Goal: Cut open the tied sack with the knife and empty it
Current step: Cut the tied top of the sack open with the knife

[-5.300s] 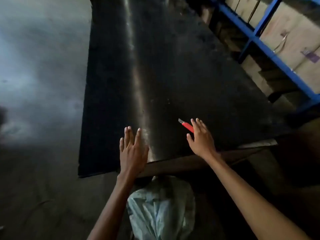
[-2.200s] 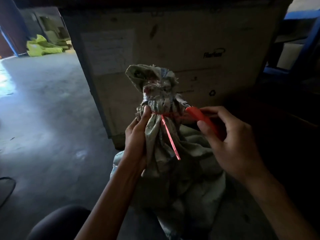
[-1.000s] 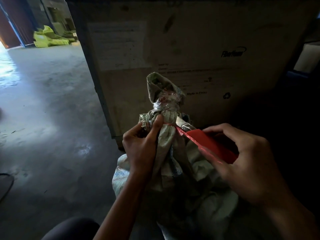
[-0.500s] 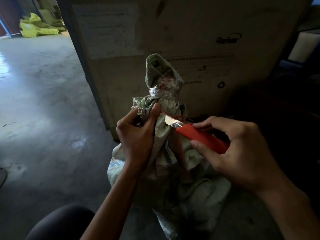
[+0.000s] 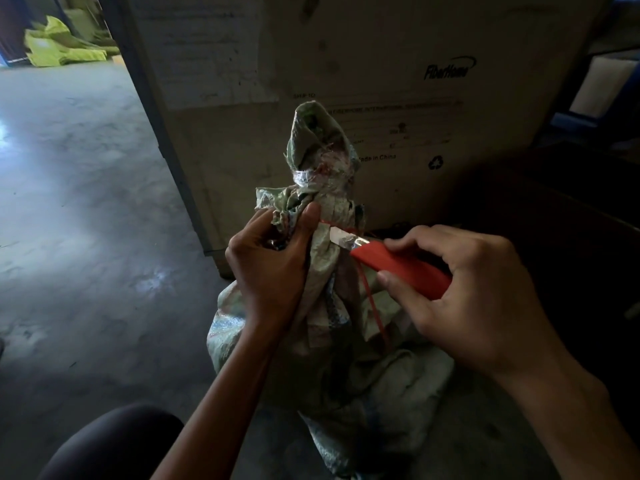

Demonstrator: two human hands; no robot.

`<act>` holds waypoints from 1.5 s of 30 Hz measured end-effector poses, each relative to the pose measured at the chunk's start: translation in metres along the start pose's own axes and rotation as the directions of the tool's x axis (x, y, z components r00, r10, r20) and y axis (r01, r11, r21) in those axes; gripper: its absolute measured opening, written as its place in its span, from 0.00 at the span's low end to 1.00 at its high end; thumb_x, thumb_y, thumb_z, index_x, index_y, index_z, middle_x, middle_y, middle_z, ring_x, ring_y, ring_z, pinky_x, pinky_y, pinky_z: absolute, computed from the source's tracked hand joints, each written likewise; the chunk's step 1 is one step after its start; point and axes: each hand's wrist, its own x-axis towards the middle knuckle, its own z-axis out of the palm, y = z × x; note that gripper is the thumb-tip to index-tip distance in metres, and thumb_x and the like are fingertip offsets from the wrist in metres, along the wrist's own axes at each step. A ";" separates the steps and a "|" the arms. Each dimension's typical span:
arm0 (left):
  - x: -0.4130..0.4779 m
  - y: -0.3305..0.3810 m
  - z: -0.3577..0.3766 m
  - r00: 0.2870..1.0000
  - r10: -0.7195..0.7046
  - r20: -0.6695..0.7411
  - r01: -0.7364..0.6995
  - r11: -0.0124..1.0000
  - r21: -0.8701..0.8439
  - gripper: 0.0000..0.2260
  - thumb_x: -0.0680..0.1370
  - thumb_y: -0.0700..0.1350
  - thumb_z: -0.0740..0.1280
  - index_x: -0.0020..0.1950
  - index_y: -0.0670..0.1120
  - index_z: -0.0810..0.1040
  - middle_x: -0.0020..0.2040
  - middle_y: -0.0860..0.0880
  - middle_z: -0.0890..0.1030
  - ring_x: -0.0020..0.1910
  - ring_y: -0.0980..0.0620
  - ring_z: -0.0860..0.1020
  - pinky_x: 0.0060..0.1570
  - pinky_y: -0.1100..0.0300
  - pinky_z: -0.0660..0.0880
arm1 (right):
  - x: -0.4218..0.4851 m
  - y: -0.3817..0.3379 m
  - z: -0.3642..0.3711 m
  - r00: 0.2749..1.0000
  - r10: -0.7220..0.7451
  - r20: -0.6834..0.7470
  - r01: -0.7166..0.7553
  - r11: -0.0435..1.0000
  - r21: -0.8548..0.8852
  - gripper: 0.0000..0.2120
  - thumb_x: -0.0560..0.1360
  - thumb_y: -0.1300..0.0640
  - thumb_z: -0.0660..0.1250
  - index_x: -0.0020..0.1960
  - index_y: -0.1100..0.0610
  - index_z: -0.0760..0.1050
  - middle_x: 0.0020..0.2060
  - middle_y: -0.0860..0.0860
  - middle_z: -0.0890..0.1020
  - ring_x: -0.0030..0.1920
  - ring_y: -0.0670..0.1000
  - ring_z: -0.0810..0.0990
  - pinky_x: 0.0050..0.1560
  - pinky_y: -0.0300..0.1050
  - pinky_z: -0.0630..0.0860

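Note:
A pale woven sack [image 5: 332, 341] stands on the floor in front of me, its neck bunched and bound with tape and a thin red string [image 5: 375, 306]. My left hand [image 5: 270, 268] grips the gathered neck just below the binding. In my right hand [image 5: 460, 292] is a red utility knife [image 5: 398, 266]. Its short blade touches the red string at the sack's neck, beside my left thumb.
A large cardboard box [image 5: 398, 81] stands right behind the sack. Grey concrete floor [image 5: 76, 220] stretches to the left, with yellow-green bags [image 5: 59, 46] far back. My dark-clad knee [image 5: 114, 445] is at the bottom left. The right side is dark.
The knife blade has slid leftward along the neck toward my left thumb. My left hand keeps its grip on the sack.

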 end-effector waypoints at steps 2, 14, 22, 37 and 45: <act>0.000 0.000 0.001 1.000 0.014 0.001 -0.014 1.000 0.023 0.20 0.77 0.50 0.76 0.39 0.32 0.81 0.38 0.35 0.82 0.39 0.33 0.80 0.36 0.41 0.78 | -0.001 -0.001 0.002 0.999 -0.002 -0.035 0.001 0.999 -0.039 0.15 0.70 0.40 0.70 0.54 0.46 0.79 0.45 0.41 0.81 0.44 0.45 0.81 0.39 0.49 0.81; -0.002 0.004 0.017 0.991 0.001 -0.133 0.031 0.971 0.235 0.22 0.74 0.46 0.76 0.27 0.34 0.75 0.28 0.39 0.76 0.29 0.38 0.74 0.32 0.44 0.74 | -0.010 -0.007 0.036 0.976 0.082 -0.204 -0.108 0.987 -0.118 0.13 0.72 0.46 0.73 0.54 0.48 0.78 0.46 0.45 0.81 0.44 0.51 0.82 0.39 0.40 0.74; -0.001 0.007 0.028 0.979 0.016 -0.204 0.050 0.947 0.317 0.24 0.71 0.42 0.76 0.24 0.38 0.64 0.24 0.52 0.61 0.25 0.54 0.59 0.30 0.58 0.60 | -0.015 -0.007 0.051 0.964 0.116 -0.240 -0.150 0.980 -0.128 0.14 0.73 0.48 0.73 0.56 0.51 0.78 0.47 0.48 0.80 0.43 0.50 0.82 0.39 0.38 0.74; -0.003 0.009 0.025 0.988 -0.038 -0.148 0.077 0.961 0.267 0.21 0.72 0.43 0.75 0.26 0.33 0.72 0.26 0.35 0.72 0.27 0.35 0.70 0.31 0.45 0.72 | -0.021 -0.003 0.055 0.960 0.083 -0.267 -0.125 0.982 -0.142 0.13 0.73 0.49 0.74 0.54 0.53 0.78 0.47 0.49 0.80 0.41 0.51 0.82 0.36 0.41 0.77; -0.005 0.010 0.028 0.984 -0.023 -0.176 0.067 0.966 0.248 0.19 0.69 0.43 0.73 0.24 0.37 0.70 0.23 0.40 0.69 0.25 0.52 0.63 0.27 0.50 0.68 | -0.019 -0.002 0.062 0.945 0.073 -0.318 -0.119 0.985 -0.128 0.11 0.75 0.48 0.71 0.54 0.53 0.77 0.48 0.49 0.79 0.43 0.51 0.82 0.39 0.39 0.73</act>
